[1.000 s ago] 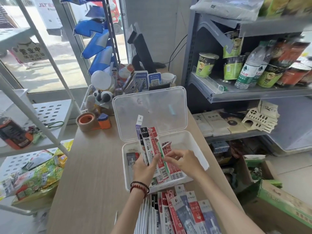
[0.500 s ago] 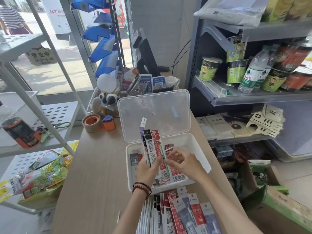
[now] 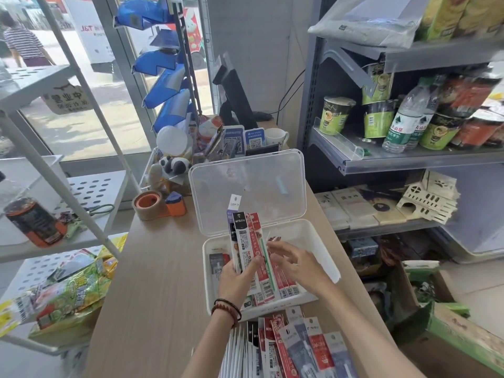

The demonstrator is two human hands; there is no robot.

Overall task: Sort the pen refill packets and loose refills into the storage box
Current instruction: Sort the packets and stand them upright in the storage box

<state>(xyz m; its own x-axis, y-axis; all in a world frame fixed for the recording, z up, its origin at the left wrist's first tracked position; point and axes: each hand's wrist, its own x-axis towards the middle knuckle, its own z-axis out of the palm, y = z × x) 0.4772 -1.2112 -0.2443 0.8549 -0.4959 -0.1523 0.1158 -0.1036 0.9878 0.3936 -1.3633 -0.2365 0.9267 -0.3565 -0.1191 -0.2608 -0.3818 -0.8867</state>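
Observation:
A white storage box (image 3: 308, 236) stands on the wooden counter with its clear lid (image 3: 248, 186) tipped up at the back. My left hand (image 3: 236, 279) grips a fanned bunch of pen refill packets (image 3: 246, 241), black, red and purple, held upright over the box's left half. My right hand (image 3: 296, 264) hovers over the box with fingers spread, its fingertips by the packets' right edge. More packets (image 3: 286, 285) lie in the box. A pile of refill packets (image 3: 294, 347) lies on the counter in front of the box.
A tape roll (image 3: 147, 203) and an orange dispenser (image 3: 176, 205) sit behind left of the box. A cluttered tray (image 3: 188, 162) and a screen (image 3: 234, 96) stand at the counter's back. Stocked shelves (image 3: 409, 156) rise on the right, a white rack (image 3: 81, 186) on the left.
My right hand has let go of the packets' edge and opened its fingers. The view has shifted slightly; the bunch in my left hand stays upright.

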